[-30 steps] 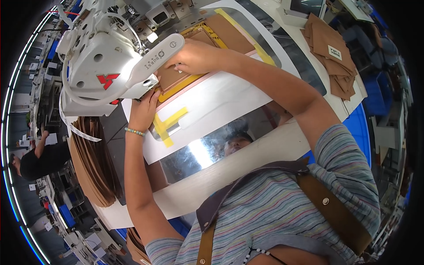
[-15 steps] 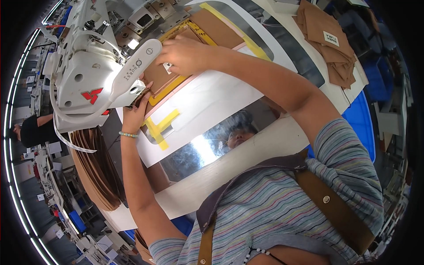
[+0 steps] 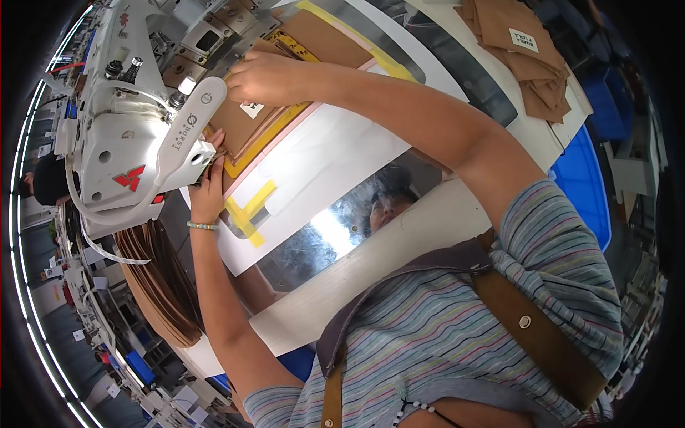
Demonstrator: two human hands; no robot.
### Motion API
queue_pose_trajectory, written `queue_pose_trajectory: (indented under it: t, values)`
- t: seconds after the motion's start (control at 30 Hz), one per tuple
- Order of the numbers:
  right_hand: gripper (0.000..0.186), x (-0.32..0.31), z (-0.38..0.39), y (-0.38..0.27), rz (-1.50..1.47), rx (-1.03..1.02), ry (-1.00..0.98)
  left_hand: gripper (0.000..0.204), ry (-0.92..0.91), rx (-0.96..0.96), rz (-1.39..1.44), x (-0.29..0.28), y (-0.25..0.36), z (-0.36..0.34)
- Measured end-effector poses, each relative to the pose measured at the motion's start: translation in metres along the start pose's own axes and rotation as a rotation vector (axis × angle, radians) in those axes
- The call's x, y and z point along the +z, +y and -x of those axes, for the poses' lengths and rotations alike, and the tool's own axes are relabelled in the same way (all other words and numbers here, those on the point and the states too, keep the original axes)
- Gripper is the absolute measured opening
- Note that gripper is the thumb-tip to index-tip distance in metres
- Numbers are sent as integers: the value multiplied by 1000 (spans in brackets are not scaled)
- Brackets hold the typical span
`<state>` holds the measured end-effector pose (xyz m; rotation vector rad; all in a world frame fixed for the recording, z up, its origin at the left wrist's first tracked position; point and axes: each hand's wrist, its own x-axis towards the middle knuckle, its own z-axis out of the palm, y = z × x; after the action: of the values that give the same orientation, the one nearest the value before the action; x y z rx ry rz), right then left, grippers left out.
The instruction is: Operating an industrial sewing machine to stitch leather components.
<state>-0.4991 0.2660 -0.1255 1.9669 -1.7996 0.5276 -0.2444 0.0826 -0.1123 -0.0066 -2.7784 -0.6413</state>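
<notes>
A brown panel (image 3: 239,125) with a small white label (image 3: 251,110) lies inside a yellow-edged frame (image 3: 278,128) on the sewing machine's bed. Over the panel's far side is my right hand (image 3: 267,80), its fingers bent and pressed together. The fingertips touch the panel area, but what they pinch is hidden. At the frame's near left corner rests my left hand (image 3: 207,196), fingers apart on the panel and frame edge. The lamp and machine head partly cover it. A white lamp arm (image 3: 187,125) hangs close to both hands.
The white sewing machine head (image 3: 118,160) stands at the left. Brown pieces are stacked at the table's left (image 3: 157,278), and labelled brown pieces (image 3: 524,57) lie at the far right. A white sheet with yellow tape (image 3: 250,214) and a shiny metal plate (image 3: 314,246) lie nearer me.
The view has shifted a little. My right hand has slid left across the panel, its fingers more bent, and the white label now shows more. My left hand stays at the frame's corner.
</notes>
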Motion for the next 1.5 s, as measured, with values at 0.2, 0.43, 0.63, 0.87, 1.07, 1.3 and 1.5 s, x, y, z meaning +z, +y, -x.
queue_pose_trajectory:
  t: [0.2,0.43,0.63,0.87,1.07,1.3,1.5]
  values:
    - [12,-3,3,-3,-199,42,48,46,-77,-40,-211,0,-19,-2]
    - [17,-13,6,-9,-304,176,-123,45,-6,-9,-30,-1,-13,-22]
    - [21,-9,8,-14,-285,144,-34,44,-24,-11,-195,-1,-10,-27]
    - [22,-10,11,-28,-387,90,-32,42,-44,-74,-244,3,-10,-28]
    - [40,-10,9,-45,-469,-113,-113,38,-23,-290,-43,7,-37,-25]
    - [46,-14,10,-45,-466,-115,-110,32,97,-16,-218,12,-76,-10]
    - [41,-11,9,-45,-450,-100,-132,37,76,-29,-182,16,-135,8]
